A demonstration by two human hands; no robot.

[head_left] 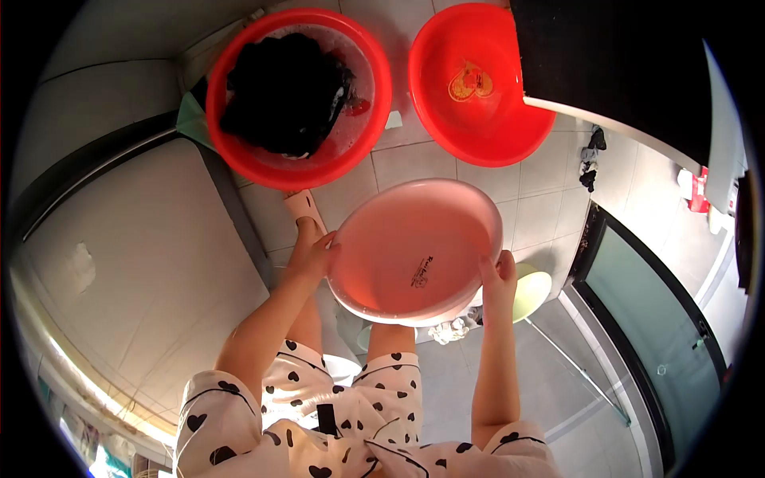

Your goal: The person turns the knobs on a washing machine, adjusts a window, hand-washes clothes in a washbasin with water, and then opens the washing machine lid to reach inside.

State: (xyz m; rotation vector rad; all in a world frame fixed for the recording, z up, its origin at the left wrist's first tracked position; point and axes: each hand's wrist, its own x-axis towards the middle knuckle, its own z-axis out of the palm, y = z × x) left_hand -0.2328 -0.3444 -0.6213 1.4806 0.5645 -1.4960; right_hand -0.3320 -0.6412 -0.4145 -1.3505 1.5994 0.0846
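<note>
A pink basin (398, 231) with dark lettering and a small drawing on its bottom is held up in front of my legs. My left hand (325, 253) grips its left rim, and my right hand (500, 275) is closed on the lower right rim. Whether water lies in the pink basin I cannot tell. Beyond it on the floor, a red basin (378, 119) holds black cloth (287, 92) in sudsy water. To the right of that is a second red basin (490, 139) with a gold heart-shaped design on its bottom.
A yellow-green basin (531, 293) is partly hidden behind my right arm. Crumpled pale cloth (449, 331) lies near my legs. A thin pole (578, 368) slants across the tiles toward a glass door (649, 283). A large pale panel (135, 263) stands at left, a black-topped surface (621, 68) at upper right.
</note>
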